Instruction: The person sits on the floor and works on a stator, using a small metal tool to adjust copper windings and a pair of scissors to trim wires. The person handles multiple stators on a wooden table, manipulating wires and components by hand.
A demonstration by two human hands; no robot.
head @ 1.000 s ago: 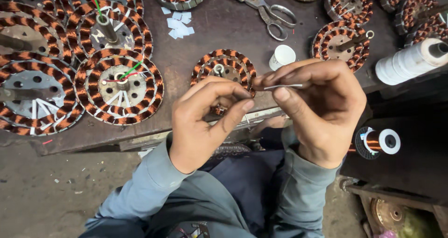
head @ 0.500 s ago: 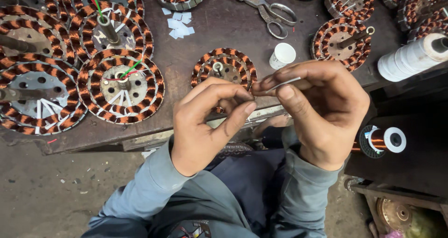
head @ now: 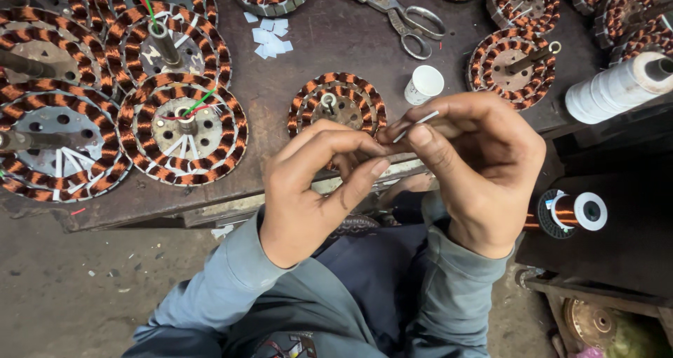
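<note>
A dark, scuffed metal worktop (head: 336, 42) fills the far half of the view, its near edge chipped and dusty. Round stators wound with copper-orange and black coils crowd its left side; the largest near one (head: 184, 130) has a pale steel centre with a short shaft and red and green leads. A smaller wound stator (head: 338, 104) lies mid-worktop, just beyond the hands. To the far right sits a fat cylindrical spool of white thread (head: 617, 88), and lower right, off the worktop, a small reel of copper wire (head: 571, 213) on a dark shelf. Steel scissors (head: 399, 11) lie far centre, near a small white cup (head: 425, 84) and a scatter of white paper scraps (head: 270, 37).

Both hands meet in front of the worktop's near edge. The right hand (head: 477, 169) pinches a thin, flat white strip (head: 418, 124) between thumb and fingers; the left hand (head: 315, 186) curls in, forefinger and thumb tips pressed to the same spot.
</note>
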